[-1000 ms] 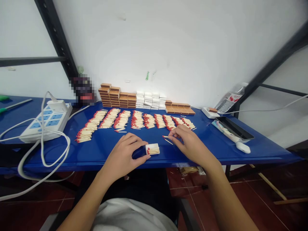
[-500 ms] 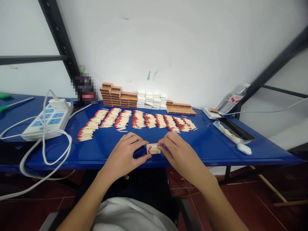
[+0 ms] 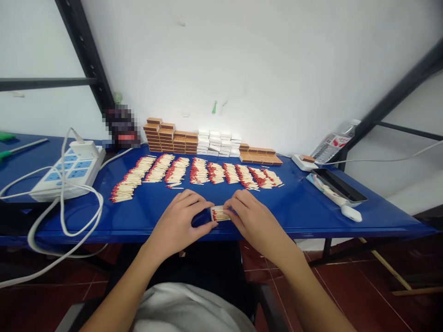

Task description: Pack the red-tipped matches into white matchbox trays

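A small white matchbox tray with red-headed matches inside lies near the table's front edge. The thumb and index finger of my left hand grip its left end. My right hand is over the tray's right end, its fingertips pinched on the pale ends of matches; how many they hold is hidden. Beyond my hands, red-tipped matches are spread in several slanted rows. Behind them stand brown matchbox sleeves, a pile of white trays and more brown boxes.
A white power strip with looped cables is at left on the blue table. On the right are a plastic bottle, a black tray, a white earbud case and a white adapter.
My right hand has shifted slightly left over the tray, covering more of its right end. My left hand and the tray have stayed in place.
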Tool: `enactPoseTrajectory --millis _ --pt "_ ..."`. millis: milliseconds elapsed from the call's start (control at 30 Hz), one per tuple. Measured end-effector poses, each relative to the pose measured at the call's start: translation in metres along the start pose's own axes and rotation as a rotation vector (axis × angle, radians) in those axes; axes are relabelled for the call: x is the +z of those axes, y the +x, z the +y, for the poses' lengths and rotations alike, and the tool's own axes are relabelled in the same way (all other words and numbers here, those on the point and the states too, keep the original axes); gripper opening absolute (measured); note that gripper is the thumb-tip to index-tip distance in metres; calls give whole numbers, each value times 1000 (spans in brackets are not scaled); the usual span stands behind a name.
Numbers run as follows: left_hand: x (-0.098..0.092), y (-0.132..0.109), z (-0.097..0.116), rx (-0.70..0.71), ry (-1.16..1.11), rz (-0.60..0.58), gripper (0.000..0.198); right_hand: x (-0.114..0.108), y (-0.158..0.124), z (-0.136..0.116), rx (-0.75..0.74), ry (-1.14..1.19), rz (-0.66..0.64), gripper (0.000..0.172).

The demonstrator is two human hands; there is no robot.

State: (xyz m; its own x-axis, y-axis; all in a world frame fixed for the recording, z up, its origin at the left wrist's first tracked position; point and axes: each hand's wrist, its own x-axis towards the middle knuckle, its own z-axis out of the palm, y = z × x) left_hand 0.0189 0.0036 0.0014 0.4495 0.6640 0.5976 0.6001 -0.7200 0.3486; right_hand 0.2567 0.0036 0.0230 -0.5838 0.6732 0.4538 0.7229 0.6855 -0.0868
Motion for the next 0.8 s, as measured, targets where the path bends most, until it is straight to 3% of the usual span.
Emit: enactPoseTrajectory --millis 167,333,500,667,800 --pt "0 0 0 -9 -2 -6 30 -7 -2 6 24 26 4 16" --pt "-1 -1 -1 -9 -5 -1 30 -14 -19 33 209 51 36 10" --pt "0 -1 -1 -12 3 -5 30 -8 -29 50 337 105 -70 11" --pt "0 -1 -1 -12 7 -11 30 -4 -22 45 303 152 -74 17" --pt "0 -1 -1 -13 9 -14 30 -4 -13 27 284 151 -19 16"
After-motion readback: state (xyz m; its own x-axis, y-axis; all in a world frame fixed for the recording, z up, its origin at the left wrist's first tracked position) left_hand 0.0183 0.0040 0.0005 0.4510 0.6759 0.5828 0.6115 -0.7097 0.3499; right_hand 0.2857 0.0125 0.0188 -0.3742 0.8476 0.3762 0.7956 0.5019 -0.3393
